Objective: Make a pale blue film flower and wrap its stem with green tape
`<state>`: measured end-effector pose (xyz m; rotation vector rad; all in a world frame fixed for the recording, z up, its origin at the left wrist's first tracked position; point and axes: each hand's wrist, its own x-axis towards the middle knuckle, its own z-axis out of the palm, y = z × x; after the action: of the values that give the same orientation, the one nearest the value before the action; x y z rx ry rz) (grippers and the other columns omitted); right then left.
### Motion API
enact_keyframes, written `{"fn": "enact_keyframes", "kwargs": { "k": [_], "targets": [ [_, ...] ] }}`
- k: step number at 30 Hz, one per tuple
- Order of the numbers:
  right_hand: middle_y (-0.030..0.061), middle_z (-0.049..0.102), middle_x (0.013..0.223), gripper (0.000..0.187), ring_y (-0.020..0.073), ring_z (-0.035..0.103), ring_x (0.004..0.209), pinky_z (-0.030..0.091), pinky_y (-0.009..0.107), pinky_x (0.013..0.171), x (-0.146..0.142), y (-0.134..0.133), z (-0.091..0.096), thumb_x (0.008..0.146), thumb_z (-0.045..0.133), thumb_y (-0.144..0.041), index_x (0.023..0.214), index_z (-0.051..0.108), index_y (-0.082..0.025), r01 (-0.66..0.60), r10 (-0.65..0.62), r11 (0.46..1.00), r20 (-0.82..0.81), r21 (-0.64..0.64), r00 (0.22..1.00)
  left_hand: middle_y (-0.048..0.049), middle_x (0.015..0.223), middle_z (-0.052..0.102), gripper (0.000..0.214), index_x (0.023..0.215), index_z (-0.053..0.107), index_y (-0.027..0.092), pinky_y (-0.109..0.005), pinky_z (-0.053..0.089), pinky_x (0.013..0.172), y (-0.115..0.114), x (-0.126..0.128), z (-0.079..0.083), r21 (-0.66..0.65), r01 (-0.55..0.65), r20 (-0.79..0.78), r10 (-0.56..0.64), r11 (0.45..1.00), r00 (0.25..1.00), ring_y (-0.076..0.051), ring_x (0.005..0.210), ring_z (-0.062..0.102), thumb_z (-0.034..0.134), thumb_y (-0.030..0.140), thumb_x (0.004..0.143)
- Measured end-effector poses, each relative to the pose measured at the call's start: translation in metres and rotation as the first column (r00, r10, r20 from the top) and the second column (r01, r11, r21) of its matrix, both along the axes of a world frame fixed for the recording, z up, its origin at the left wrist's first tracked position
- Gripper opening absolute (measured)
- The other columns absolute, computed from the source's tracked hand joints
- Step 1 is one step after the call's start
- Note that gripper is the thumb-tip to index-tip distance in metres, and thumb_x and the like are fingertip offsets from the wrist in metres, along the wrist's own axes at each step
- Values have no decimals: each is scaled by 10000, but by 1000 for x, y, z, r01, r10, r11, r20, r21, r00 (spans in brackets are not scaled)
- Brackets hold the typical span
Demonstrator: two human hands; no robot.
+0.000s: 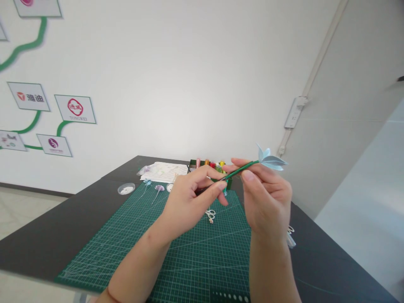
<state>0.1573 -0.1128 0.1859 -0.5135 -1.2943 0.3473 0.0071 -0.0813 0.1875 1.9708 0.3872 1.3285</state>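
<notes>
A light-blue artificial flower (272, 161) with a green-wrapped stem is held up above the cutting mat, its petals pointing to the right. My left hand (192, 195) pinches the lower end of the stem between thumb and fingers. Closer to the petals, my right hand (268, 195) grips the stem, thumb in front and fingers behind. A bit of green shows just under the left fingertips; I cannot make out what it is. On the green cutting mat (126, 252) below lie white-handled scissors (210, 215), partly hidden by my left hand.
A blue flower (147, 182) and a purple flower (159, 188) lie on the mat's far left. Beside them are a clear dish (126, 189) with white pieces and a white sheet (164, 171). Behind my hands stands a green box (192, 163) of coloured spools. The wall rises behind the black table (47, 235).
</notes>
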Motion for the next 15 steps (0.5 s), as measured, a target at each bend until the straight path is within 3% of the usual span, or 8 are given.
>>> {"fn": "enact_keyframes", "kwargs": {
  "k": [4,8,15],
  "targets": [
    [13,815,945,240,243,768,960,635,409,812,1,0,0,903,649,-176,1056,790,-296,-38,38,999,0,-13,999,18,656,729,140,935,649,224,-278,438,588,2,0,-2,-67,70,22,-69,995,997,-106,543,568,609,354,971],
    [23,812,930,216,249,769,946,639,408,783,0,1,-1,901,652,-191,1047,783,-281,3,-3,1000,8,-25,1000,13,654,727,146,924,643,223,-288,429,588,2,0,-1,-87,74,13,-73,993,997,-109,541,558,614,360,962],
    [1,806,904,229,236,778,925,641,415,798,-1,2,-1,938,620,-180,1073,758,-304,-5,5,1000,-5,-25,1000,14,625,710,158,868,619,209,-266,327,493,4,1,2,-148,140,22,-139,979,990,-86,465,451,619,347,945]
  ]
}}
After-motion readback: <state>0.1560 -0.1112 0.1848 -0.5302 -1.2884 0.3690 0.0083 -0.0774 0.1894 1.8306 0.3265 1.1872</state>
